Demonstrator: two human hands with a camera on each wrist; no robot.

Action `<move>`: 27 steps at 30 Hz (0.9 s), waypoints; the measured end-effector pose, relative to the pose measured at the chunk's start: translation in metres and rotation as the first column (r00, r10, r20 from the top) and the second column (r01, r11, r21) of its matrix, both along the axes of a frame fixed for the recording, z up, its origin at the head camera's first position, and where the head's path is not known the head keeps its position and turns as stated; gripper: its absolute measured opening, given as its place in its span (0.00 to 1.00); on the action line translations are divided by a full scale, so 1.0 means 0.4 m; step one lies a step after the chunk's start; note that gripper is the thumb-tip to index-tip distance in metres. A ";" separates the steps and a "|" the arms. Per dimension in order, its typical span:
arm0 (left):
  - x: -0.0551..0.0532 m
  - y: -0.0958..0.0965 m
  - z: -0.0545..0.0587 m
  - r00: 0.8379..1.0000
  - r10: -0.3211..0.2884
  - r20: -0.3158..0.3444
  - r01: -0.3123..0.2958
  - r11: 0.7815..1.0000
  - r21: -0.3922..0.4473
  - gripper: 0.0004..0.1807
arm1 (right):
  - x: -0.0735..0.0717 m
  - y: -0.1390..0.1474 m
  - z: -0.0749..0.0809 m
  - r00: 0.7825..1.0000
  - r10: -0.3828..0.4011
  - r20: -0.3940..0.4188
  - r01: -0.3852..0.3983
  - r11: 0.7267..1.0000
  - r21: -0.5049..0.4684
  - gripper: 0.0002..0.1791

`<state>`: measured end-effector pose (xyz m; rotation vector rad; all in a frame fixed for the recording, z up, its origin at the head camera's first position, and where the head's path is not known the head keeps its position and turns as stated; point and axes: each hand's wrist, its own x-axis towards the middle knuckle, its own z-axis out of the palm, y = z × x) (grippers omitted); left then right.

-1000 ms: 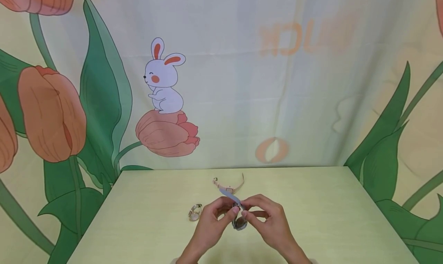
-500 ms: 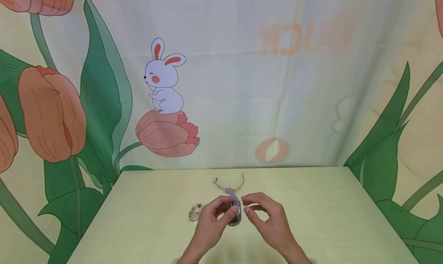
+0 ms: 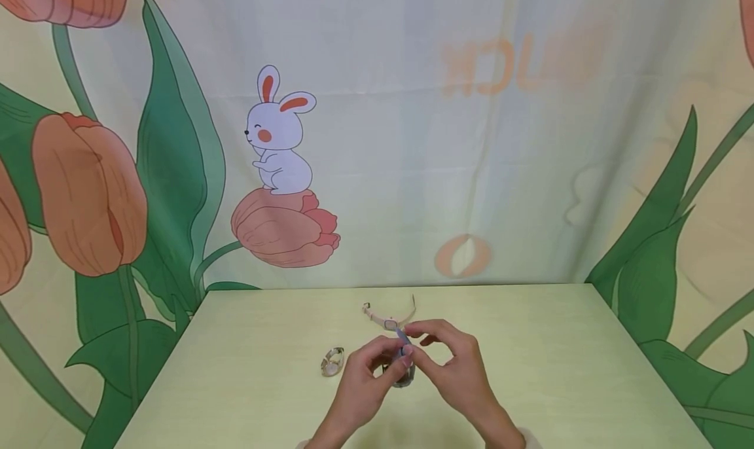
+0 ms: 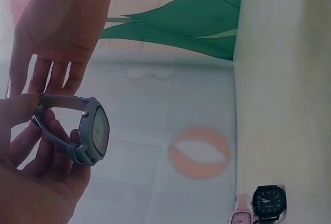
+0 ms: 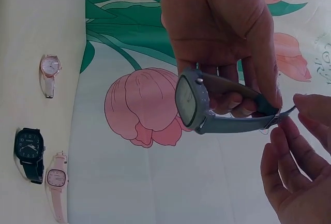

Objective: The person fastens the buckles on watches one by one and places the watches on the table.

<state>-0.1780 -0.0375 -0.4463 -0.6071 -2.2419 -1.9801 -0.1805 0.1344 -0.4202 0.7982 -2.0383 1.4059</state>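
Between my hands is a wristwatch [image 5: 190, 102] with a grey-blue strap and round-cornered case, its strap looped nearly closed. My left hand [image 3: 366, 378] grips the strap near the buckle, the thumb pressed on it, as the left wrist view shows with the watch [image 4: 98, 133] case facing outward. At the free end of the strap [image 3: 402, 336], my right hand [image 3: 458, 365] pinches the tip with thumb and fingers. In the head view the hands hide most of the case.
On the table [image 3: 247, 370] lie a gold-toned watch [image 3: 332, 362] at left and a pink watch [image 3: 391, 323] behind the hands. A black square watch [image 5: 29, 147] shows in the wrist views. A printed curtain [image 3: 389, 174] hangs behind the table.
Half a second ago my right hand let go and stood apart from the strap; now it has come back left onto the strap end. My left hand keeps its grip.
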 end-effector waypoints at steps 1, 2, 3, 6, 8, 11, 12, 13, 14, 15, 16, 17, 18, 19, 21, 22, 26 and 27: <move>0.001 -0.001 0.000 1.000 -0.003 0.009 0.003 1.000 0.005 0.09 | 0.000 -0.001 -0.001 1.000 -0.008 0.001 0.008 1.000 0.001 0.14; 0.001 -0.002 0.000 1.000 -0.008 0.016 0.008 1.000 0.010 0.09 | 0.000 -0.001 -0.002 1.000 -0.013 0.002 0.013 1.000 0.000 0.14; 0.001 -0.003 0.000 1.000 -0.015 0.016 0.014 1.000 0.013 0.10 | 0.000 -0.002 -0.003 1.000 -0.015 0.001 0.015 1.000 -0.003 0.13; 0.001 -0.007 -0.001 0.999 -0.037 0.015 0.037 0.999 0.020 0.12 | -0.003 -0.002 -0.007 1.000 -0.007 -0.007 0.007 1.000 -0.018 0.13; 0.001 -0.009 -0.001 0.999 -0.045 0.017 0.045 0.999 0.010 0.14 | -0.004 -0.001 -0.008 1.000 0.011 -0.017 -0.012 0.999 -0.038 0.13; 0.002 -0.012 0.001 0.999 -0.025 0.048 0.026 0.999 -0.022 0.16 | -0.005 0.002 -0.008 0.999 0.041 -0.025 -0.043 0.996 -0.075 0.15; 0.002 -0.012 0.003 0.998 -0.014 0.066 0.015 0.999 -0.028 0.16 | -0.004 0.003 -0.006 0.998 0.051 -0.025 -0.053 0.995 -0.088 0.15; 0.002 -0.012 0.004 0.997 -0.001 0.083 0.004 0.999 -0.033 0.15 | -0.003 0.004 -0.005 0.998 0.058 -0.023 -0.060 0.993 -0.099 0.15; 0.002 -0.011 0.006 0.995 0.011 0.095 -0.008 0.999 -0.039 0.15 | -0.002 0.004 -0.005 0.998 0.065 -0.025 -0.067 0.992 -0.110 0.15; 0.001 -0.011 0.007 0.994 0.024 0.106 -0.020 0.999 -0.040 0.14 | -0.002 0.005 -0.005 0.997 0.071 -0.029 -0.074 0.990 -0.119 0.15; 0.001 -0.010 0.008 0.993 0.032 0.113 -0.028 0.999 -0.037 0.13 | -0.001 0.005 -0.006 0.997 0.076 -0.030 -0.080 0.989 -0.128 0.15; 0.000 -0.010 0.009 0.992 0.040 0.117 -0.036 0.999 -0.034 0.12 | 0.000 0.006 -0.007 0.996 0.082 -0.025 -0.084 0.987 -0.136 0.15; 0.000 -0.009 0.010 0.992 0.047 0.121 -0.043 0.999 -0.032 0.12 | 0.000 0.007 -0.007 0.996 0.086 -0.026 -0.088 0.986 -0.141 0.15; 0.000 -0.009 0.010 0.991 0.054 0.119 -0.050 0.998 -0.031 0.11 | 0.000 0.008 -0.008 0.996 0.091 -0.025 -0.094 0.985 -0.145 0.15; -0.001 -0.009 0.009 0.991 0.064 0.118 -0.061 0.998 -0.025 0.11 | 0.001 0.009 -0.008 0.995 0.103 -0.017 -0.105 0.983 -0.153 0.15; -0.002 -0.009 0.008 0.991 0.065 0.120 -0.064 0.998 -0.017 0.11 | 0.001 0.010 -0.008 0.994 0.110 -0.012 -0.111 0.981 -0.158 0.15; -0.004 -0.013 0.004 0.990 0.041 0.135 -0.050 0.997 0.062 0.11 | 0.000 0.014 -0.012 0.989 0.148 -0.031 -0.151 0.973 -0.173 0.16; -0.004 -0.013 0.004 0.990 0.032 0.138 -0.044 0.996 0.083 0.11 | 0.000 0.015 -0.013 0.987 0.156 -0.036 -0.159 0.971 -0.176 0.16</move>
